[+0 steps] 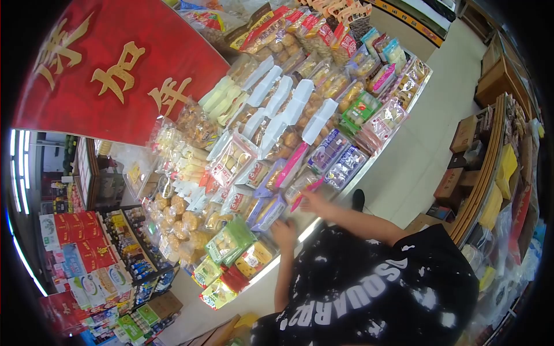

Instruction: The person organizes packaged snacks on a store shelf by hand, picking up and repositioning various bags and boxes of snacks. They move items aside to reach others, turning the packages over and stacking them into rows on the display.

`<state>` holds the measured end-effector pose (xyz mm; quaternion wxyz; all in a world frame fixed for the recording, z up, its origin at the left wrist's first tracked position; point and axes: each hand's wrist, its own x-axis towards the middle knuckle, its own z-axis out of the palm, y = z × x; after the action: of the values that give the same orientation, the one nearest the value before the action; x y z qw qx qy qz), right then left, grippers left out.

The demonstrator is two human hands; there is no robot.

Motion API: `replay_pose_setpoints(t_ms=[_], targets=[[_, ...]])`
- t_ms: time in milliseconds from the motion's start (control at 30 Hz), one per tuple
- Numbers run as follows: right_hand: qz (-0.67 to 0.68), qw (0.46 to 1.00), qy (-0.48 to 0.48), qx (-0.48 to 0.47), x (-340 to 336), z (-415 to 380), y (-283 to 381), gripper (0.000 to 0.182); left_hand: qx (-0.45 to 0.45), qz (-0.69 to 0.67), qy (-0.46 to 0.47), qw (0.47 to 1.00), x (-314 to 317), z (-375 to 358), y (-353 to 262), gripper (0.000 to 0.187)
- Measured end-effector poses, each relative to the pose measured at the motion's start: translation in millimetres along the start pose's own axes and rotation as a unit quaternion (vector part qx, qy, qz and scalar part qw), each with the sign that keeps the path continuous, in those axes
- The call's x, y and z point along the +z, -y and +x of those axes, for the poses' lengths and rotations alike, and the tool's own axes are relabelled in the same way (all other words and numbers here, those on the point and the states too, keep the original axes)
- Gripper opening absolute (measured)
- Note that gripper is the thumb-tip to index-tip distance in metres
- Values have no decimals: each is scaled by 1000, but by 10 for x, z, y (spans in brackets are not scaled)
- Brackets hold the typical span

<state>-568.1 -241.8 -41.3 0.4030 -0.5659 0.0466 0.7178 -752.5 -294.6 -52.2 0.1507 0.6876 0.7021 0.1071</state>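
Note:
My right hand (316,204) is at the front of a slanted display of packaged snacks, its fingers closed on the pink edge of a clear package (301,185). Lower and to the left, my left hand (284,233) rests near the display's front edge, close to a purple-edged package (267,213); its fingers are too small and blurred to read. Just left of that hand are green packs (229,239) and a yellow pack (254,258). Purple packs (345,167) lie above my right hand.
A large red sign (124,69) with gold characters hangs at the upper left. Bagged round snacks (173,222) fill the display's left end. Wooden shelving (482,179) with goods stands on the right, across a pale floor (412,155). Red boxes (81,233) are stacked at the lower left.

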Motion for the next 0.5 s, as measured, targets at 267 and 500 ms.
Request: replay_pose_setpoints(t_ms=[267,500], targets=[[-149,974,31,-166,76,16,250,52,-530,-727,84,428,-342,45,-264,76],[-240,946,-7,-216,189,-148,454,45,-318,-862,-29,395,-76,456,-4,59]])
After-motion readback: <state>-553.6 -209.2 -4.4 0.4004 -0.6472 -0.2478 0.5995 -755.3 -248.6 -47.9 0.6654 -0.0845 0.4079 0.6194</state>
